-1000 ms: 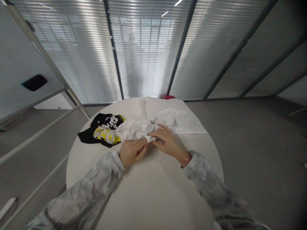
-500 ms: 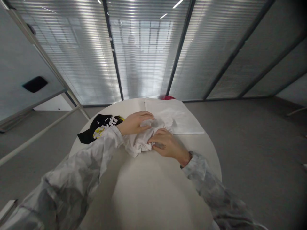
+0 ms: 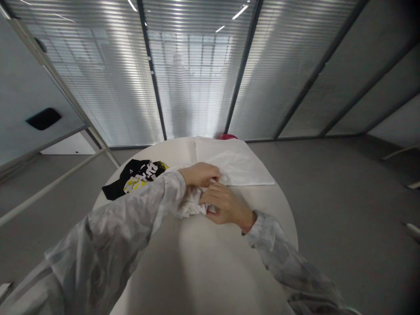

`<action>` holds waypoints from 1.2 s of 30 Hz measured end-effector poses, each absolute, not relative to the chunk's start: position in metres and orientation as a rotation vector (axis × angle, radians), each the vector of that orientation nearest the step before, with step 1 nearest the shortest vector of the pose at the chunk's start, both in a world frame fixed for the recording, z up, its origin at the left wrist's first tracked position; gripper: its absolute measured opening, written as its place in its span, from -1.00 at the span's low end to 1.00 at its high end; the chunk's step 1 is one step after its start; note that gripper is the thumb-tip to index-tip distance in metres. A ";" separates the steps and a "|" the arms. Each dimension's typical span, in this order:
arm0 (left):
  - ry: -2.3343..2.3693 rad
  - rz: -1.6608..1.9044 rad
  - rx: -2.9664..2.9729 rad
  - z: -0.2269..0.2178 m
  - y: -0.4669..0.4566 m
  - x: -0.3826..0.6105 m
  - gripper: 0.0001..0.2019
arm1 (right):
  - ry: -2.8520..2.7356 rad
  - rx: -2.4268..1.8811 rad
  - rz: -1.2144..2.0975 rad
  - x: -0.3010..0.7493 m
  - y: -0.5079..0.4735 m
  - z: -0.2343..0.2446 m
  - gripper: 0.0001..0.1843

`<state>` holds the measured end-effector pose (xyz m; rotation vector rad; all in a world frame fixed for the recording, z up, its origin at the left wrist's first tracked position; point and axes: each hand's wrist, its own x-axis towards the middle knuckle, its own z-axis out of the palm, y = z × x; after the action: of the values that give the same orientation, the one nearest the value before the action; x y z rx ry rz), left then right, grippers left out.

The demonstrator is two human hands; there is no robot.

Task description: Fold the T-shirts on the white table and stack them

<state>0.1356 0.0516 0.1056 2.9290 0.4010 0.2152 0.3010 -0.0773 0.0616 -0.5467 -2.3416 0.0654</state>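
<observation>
A crumpled piece of thin white cloth (image 3: 190, 203) lies bunched up in the middle of the table, mostly covered by my hands. My left hand (image 3: 201, 174) is closed on its far side, fingers curled down into the fabric. On the near right side my right hand (image 3: 226, 203) pinches the gathered edge, thumb below and fingers above. The two hands almost touch. What kind of cloth piece it is cannot be made out.
The round white table (image 3: 278, 210) stands before me. A flat white sheet or bag (image 3: 243, 162) lies at its far right, a black folded item with white and yellow print (image 3: 138, 175) at the left. Something red (image 3: 229, 137) shows behind the far edge. A framed board (image 3: 36, 96) stands left.
My left hand has moved right and toward me, its fingers going from spread to curled on the cloth. The cloth is bunched smaller. My view has shifted slightly.
</observation>
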 end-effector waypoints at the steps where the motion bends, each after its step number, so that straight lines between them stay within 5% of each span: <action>1: 0.500 0.320 2.911 0.113 0.057 0.127 -0.93 | -2.309 -0.582 0.074 0.305 -0.077 0.063 -0.82; 10: 1.135 1.117 2.367 0.144 0.068 0.014 -0.71 | -1.485 -1.097 0.123 0.354 -0.039 0.059 -0.87; 16: 0.983 1.010 2.557 0.105 0.036 -0.001 -0.73 | -1.463 -1.228 0.252 0.361 -0.025 0.046 -0.86; 22: 1.147 0.623 2.378 0.090 0.035 -0.018 -0.61 | -1.892 -1.431 -0.061 0.355 -0.031 0.046 -0.64; 26: 1.075 0.443 2.440 0.090 0.037 -0.026 -0.43 | -2.026 -1.540 -0.154 0.354 -0.032 0.047 -0.70; 28: 1.001 0.384 2.490 0.092 0.036 -0.028 -0.51 | -2.008 -1.573 -0.211 0.355 -0.032 0.048 -0.74; 36: 0.793 0.817 2.383 0.113 0.023 -0.035 -0.63 | -1.695 -1.621 -0.122 0.356 -0.030 0.053 -0.97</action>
<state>-0.0349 0.0229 0.1134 2.3833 0.7927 0.8171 0.3560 -0.0299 0.0534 -1.6210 -1.6947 -0.1223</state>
